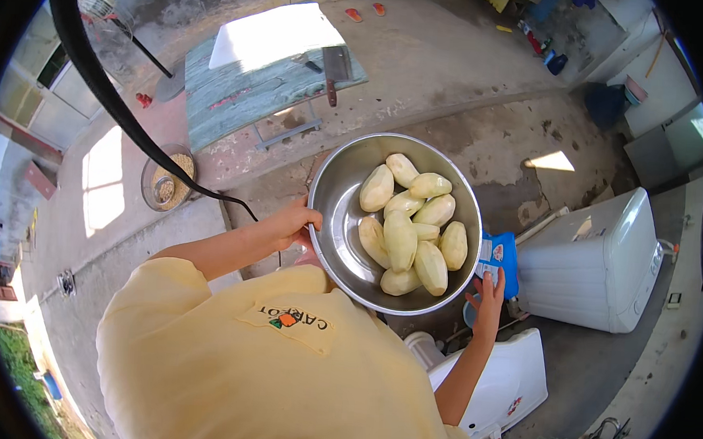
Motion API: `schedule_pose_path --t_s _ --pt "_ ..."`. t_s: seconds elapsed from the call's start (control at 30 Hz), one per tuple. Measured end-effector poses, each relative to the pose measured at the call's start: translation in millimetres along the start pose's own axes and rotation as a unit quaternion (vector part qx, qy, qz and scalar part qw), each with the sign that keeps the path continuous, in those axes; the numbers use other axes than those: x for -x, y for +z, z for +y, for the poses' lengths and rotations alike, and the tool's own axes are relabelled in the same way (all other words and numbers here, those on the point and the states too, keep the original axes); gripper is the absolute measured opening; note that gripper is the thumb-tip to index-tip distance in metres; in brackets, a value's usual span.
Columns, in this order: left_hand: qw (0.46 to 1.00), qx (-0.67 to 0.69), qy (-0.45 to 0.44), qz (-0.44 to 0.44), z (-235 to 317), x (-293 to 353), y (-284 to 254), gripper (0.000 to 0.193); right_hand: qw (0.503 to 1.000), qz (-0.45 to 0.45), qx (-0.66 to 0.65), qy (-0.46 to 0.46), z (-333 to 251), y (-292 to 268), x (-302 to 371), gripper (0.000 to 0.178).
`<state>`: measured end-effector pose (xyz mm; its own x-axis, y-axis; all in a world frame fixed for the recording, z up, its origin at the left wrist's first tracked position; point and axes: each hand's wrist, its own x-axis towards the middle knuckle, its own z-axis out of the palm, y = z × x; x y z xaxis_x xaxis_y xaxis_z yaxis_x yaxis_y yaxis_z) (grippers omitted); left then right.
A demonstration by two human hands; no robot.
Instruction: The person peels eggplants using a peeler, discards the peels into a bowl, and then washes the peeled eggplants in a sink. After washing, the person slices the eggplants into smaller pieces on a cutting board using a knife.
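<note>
The steel bowl (340,247) is positioned in front of the person's yellow shirt (280,375). Contents: pale, oblong vegetables (400,239), piled toward the bowl's right side. Left grip: the left hand (289,220) pinches the bowl's rim. Right grip: the right hand (487,304) is spread at the bowl's right side; from here I cannot tell whether it touches the metal. Adjacent to that hand: a blue package (506,250). Farther right: a white appliance (584,263). Beyond the bowl, the worktop (234,106) carries a white sheet (274,34) and a cleaver (337,64).
</note>
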<state>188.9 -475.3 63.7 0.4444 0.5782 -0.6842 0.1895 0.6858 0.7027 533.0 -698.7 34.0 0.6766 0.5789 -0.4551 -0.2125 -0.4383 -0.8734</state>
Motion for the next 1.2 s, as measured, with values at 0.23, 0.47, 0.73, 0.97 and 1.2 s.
schedule_pose_path --t_s 0.23,0.47,0.73,0.97,1.2 --pt "0.954 0.256 0.05 0.146 -4 -20 -166 0.057 0.906 -0.411 -0.047 0.092 -38 259 -62 0.056" --pt "0.871 0.379 0.097 0.299 -13 -36 -308 0.034 0.916 -0.387 0.103 -0.014 -50 427 -157 0.061" --pt "0.775 0.394 0.145 0.472 19 -88 -418 0.038 0.791 -0.291 0.385 -0.376 -72 672 -355 0.056" --pt "0.726 0.482 0.103 0.48 -16 -123 -447 0.027 0.631 -0.237 0.638 -0.373 -117 789 -397 0.042" --pt "0.691 0.508 0.058 0.511 -48 -169 -466 0.017 0.613 -0.44 0.389 -0.529 -149 931 -353 0.028"
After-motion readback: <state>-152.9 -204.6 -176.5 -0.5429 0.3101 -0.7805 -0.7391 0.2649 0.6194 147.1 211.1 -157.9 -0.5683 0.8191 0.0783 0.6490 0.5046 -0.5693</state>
